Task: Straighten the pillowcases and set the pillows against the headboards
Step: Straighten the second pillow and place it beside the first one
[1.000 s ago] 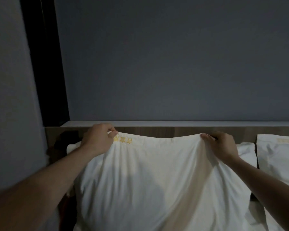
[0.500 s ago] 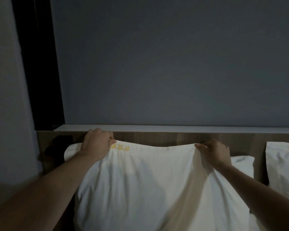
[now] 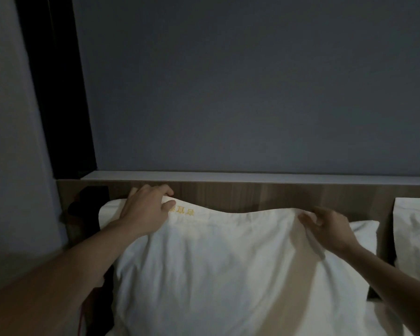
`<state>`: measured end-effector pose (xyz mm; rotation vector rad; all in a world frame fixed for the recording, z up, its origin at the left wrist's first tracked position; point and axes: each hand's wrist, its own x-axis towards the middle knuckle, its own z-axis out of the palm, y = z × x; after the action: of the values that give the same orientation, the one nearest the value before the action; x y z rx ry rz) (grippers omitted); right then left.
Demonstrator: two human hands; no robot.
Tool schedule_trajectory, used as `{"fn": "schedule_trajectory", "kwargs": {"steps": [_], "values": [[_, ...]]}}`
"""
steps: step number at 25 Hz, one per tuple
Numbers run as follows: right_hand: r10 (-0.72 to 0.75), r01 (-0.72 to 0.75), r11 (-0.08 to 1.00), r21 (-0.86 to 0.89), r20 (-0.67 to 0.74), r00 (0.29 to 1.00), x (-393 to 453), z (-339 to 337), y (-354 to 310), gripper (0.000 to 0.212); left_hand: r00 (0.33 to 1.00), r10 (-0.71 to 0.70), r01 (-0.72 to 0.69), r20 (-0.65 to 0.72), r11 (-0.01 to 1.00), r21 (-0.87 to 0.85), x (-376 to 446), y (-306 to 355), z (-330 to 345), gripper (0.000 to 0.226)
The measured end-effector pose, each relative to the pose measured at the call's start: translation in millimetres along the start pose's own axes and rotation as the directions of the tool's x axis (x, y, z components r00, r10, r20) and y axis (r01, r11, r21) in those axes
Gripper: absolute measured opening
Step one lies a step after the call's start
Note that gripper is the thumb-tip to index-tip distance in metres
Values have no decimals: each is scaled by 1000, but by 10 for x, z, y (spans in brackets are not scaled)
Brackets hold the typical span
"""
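A large white pillow (image 3: 216, 267) with yellow embroidered characters near its top edge leans against the wooden headboard (image 3: 252, 195). A tan stripe runs diagonally down its right half. My left hand (image 3: 146, 209) grips the top left edge of the pillowcase, fingers over the rim and thumb on the front. At the top right edge my right hand (image 3: 330, 226) sits blurred, its fingers loosely curled at the fabric; whether it pinches the cloth is unclear. Another white pillow lies behind, showing at the left and right ends.
A second upright white pillow (image 3: 415, 234) stands at the far right against the headboard. A pale ledge (image 3: 228, 177) tops the headboard under a grey wall. A dark curtain strip (image 3: 58, 93) and dark objects sit at the left bedside.
Both hands have lowered the pillow's top edge against the headboard. My right hand has loosened from its firm grip and now appears blurred.
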<state>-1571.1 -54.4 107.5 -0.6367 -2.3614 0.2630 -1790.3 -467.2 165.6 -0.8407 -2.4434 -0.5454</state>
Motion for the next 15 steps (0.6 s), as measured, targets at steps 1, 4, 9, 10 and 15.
{"fn": "schedule_trajectory", "kwargs": {"steps": [1,4,9,10,15], "values": [[2,-2,1000,28,12,1000,-28,-41,48,36,999,6,-7,35,999,42,-31,2,-20,29],[32,-29,995,100,-31,999,-58,-137,73,29,1000,21,-24,21,988,155,-56,-96,-99,27],[127,-104,983,149,-150,980,3,-98,10,50,995,-9,5,-101,999,-49,129,-102,-211,8],[147,-126,983,132,-163,976,8,-72,9,51,995,-22,17,-95,999,-48,175,-102,-225,6],[246,-225,967,119,-212,946,-2,4,-81,48,993,-28,54,-113,972,230,133,-79,-80,8]]}}
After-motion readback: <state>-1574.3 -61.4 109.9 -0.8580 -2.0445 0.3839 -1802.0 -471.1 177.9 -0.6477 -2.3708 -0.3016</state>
